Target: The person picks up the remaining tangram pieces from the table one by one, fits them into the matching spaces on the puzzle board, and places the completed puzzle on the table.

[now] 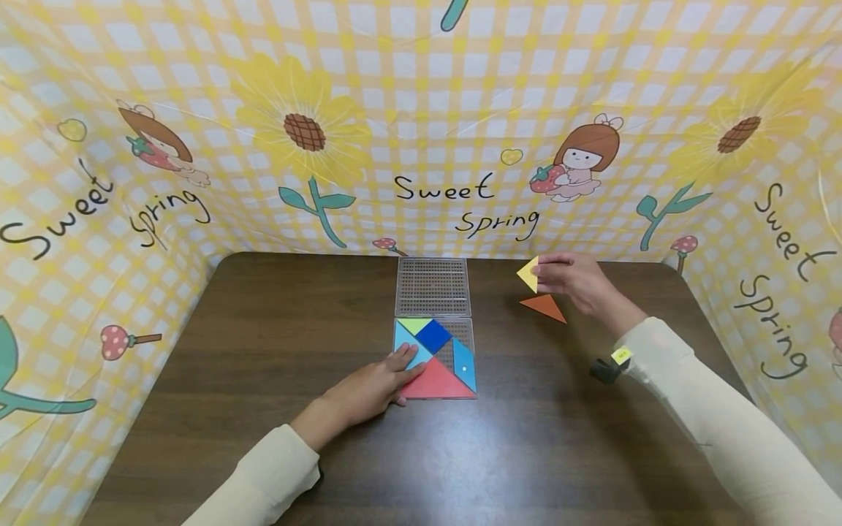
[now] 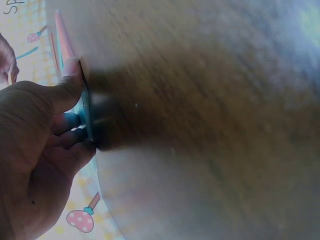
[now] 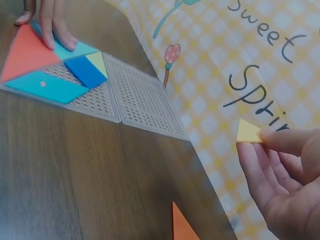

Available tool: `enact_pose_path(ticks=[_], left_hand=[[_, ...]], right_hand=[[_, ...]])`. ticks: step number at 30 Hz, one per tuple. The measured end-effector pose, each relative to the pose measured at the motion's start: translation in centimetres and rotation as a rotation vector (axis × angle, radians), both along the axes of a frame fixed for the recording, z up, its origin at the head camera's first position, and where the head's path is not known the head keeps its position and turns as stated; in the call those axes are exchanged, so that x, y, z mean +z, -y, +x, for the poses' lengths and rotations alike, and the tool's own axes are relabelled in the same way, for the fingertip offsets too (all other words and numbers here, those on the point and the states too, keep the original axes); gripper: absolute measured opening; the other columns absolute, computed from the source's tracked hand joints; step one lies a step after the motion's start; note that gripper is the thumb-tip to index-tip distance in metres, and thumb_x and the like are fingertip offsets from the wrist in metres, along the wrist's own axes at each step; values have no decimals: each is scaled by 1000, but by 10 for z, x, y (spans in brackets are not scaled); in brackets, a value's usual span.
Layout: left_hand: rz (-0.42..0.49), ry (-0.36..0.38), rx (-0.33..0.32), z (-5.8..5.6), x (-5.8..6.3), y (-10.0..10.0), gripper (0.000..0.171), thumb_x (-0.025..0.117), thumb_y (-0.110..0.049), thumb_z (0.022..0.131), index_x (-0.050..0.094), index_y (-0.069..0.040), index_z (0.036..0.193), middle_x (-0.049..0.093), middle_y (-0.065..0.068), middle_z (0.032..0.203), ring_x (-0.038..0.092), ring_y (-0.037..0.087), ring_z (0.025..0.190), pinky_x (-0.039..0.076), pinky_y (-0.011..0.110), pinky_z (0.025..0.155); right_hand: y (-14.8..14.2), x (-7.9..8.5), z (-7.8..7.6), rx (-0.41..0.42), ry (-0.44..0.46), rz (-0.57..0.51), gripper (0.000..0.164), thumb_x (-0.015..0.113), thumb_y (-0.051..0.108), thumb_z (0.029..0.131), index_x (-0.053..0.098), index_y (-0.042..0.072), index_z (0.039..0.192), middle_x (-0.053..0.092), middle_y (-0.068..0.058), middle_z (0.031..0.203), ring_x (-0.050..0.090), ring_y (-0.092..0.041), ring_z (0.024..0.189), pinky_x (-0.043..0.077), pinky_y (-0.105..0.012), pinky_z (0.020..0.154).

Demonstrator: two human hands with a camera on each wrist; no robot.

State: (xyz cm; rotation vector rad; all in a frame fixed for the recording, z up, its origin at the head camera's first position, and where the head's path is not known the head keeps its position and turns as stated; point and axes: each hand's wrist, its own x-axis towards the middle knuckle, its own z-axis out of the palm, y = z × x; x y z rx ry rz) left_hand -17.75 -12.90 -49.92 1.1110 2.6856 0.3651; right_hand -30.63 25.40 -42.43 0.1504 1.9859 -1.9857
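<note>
Between the thumb and fingers of my right hand (image 1: 575,281) is a yellow triangle tile (image 1: 529,274), pinched and raised over the table in the right wrist view. An orange triangle tile (image 1: 544,307) lies on the table below it. My left hand (image 1: 368,391) rests at the near left corner of an open hinged clear plastic case (image 1: 463,332), its fingers pressing on a light blue triangle tile (image 1: 406,342) and a red triangle tile (image 1: 437,381). Also in that half lie a light green triangle (image 1: 413,325), a dark blue square (image 1: 433,337) and a blue parallelogram (image 1: 464,367).
The case's far half, a perforated grid panel (image 1: 432,286), lies flat toward the back edge of the brown wooden table (image 1: 296,314). A yellow checked cloth (image 1: 421,109) with flower prints rises behind the table and along both sides.
</note>
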Motion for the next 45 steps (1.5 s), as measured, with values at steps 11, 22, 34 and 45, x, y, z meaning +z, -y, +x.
enact_pose_path(ticks=[11,22,34,45], left_hand=[[-5,-1,-6,0,0,0,61,62,-27,93,38,-15,148,25,14,158,27,32,144,50,37,96],[-2,-21,-8,0,-1,0,59,62,-26,94,40,-13,147,26,16,157,29,34,143,50,38,96],[8,-32,-15,1,0,0,58,62,-25,94,41,-12,146,27,17,156,29,35,142,49,39,97],[-1,-32,-17,1,1,1,59,63,-25,93,40,-13,147,27,16,157,28,34,143,49,37,96]], right_hand=[[16,0,1,15,12,0,39,67,4,89,49,-8,121,58,-10,106,69,-17,80,58,-30,73],[39,-9,3,73,-16,31,27,65,5,90,52,-5,112,68,-4,90,69,-18,73,59,-36,72],[74,-21,11,114,-59,77,31,70,0,85,54,-9,111,67,-8,88,70,-21,73,59,-40,70],[104,-35,22,191,-78,161,25,71,2,84,56,-4,104,61,-14,92,69,-24,75,56,-51,79]])
